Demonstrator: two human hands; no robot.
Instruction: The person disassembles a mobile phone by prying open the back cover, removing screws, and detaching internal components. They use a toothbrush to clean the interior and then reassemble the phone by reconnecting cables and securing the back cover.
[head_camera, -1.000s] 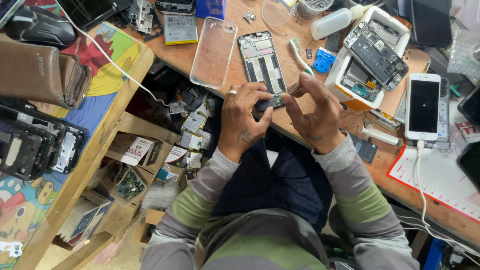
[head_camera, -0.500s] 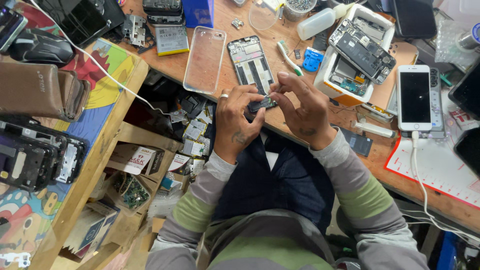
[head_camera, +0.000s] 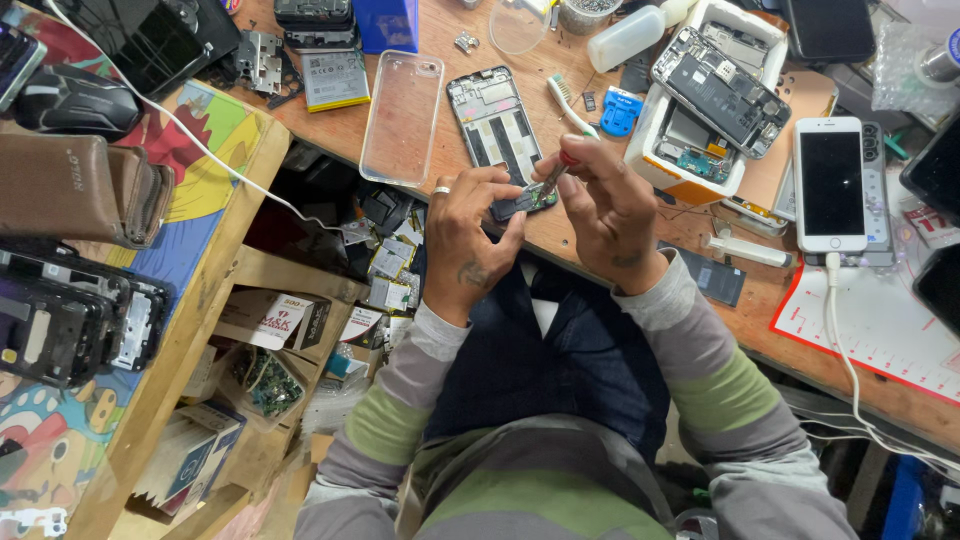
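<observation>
while your left hand (head_camera: 468, 235) pinches the small circuit board (head_camera: 522, 202) at the bench edge, your right hand (head_camera: 608, 205) grips a red-tipped screwdriver (head_camera: 553, 178) tip-down on it, the open phone frame (head_camera: 494, 117) just beyond lying bare, so reassembly looks not yet begun.

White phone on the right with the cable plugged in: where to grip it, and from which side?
Grip the white phone across its two long edges, mid-body, coming straight down from above. It lies flat, screen up, so only the edges offer purchase. Avoid the near short end, where the white cable plugs in; clutter also crowds both sides.
</observation>
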